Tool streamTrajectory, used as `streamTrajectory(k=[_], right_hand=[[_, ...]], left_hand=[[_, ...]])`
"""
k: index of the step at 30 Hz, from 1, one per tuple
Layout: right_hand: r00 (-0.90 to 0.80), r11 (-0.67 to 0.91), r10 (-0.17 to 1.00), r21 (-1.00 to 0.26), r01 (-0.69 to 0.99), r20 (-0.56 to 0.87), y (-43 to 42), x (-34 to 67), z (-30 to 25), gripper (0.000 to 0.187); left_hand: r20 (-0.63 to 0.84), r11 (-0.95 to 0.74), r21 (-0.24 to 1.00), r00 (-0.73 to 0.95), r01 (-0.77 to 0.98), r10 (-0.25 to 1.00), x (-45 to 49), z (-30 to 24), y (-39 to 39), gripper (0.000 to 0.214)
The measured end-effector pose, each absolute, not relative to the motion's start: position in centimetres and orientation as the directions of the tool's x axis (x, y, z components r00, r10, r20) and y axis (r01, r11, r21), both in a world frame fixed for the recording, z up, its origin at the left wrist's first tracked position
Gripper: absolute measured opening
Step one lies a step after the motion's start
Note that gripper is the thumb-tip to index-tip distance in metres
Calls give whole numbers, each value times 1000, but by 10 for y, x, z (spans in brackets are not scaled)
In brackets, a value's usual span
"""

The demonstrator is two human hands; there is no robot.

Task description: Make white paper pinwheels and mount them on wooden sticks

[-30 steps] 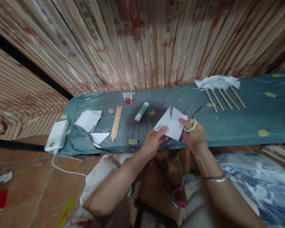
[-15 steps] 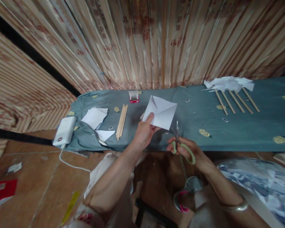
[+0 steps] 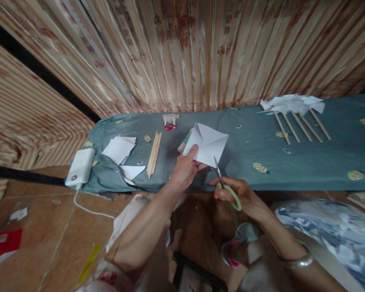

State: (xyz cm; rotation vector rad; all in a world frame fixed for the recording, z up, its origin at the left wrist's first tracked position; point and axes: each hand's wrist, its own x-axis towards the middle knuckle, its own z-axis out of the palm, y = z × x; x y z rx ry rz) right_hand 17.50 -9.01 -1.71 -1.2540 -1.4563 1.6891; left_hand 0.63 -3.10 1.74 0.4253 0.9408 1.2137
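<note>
Our left grip (image 3: 184,169) pinches square white paper (image 3: 211,142); our right grip (image 3: 241,193) holds green-handled metal scissors (image 3: 218,173) at its five-o'clock corner; teal cloth-covered tabletop (image 3: 251,140) stretches toward three.

White power bank (image 3: 81,165), striped curtain (image 3: 182,56), red packet (image 3: 5,243) on floor (image 3: 42,223)

- The left forearm (image 3: 149,221) is bare and slants in from the lower left, reaching forward and to the right.
- The left wrist runs nearly in line with it.
- The left hand (image 3: 184,170) is closed in a pinch, its thumb (image 3: 194,151) pressed flat on top and pointing away from the body, the fingers mostly hidden beneath.
- The right forearm (image 3: 280,237), also bare, angles in from the lower right.
- The right hand (image 3: 235,192) sits slightly closer to the body, fingers curled leftward in a grip.
- Both hands are near each other, not touching.
</note>
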Motion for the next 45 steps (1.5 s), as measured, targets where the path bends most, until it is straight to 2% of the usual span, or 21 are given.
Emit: streamTrajectory(k=[29,45], right_hand=[[-351,-267,887,-953,140,-300,-89,171,-14,43],[-299,-310,899,-947,80,-320,-88,167,-16,46]], left_hand=[[-413,336,721,13,-606,911,7,14,-34,15],[-400,329,727,17,-602,916,5,16,-35,27]])
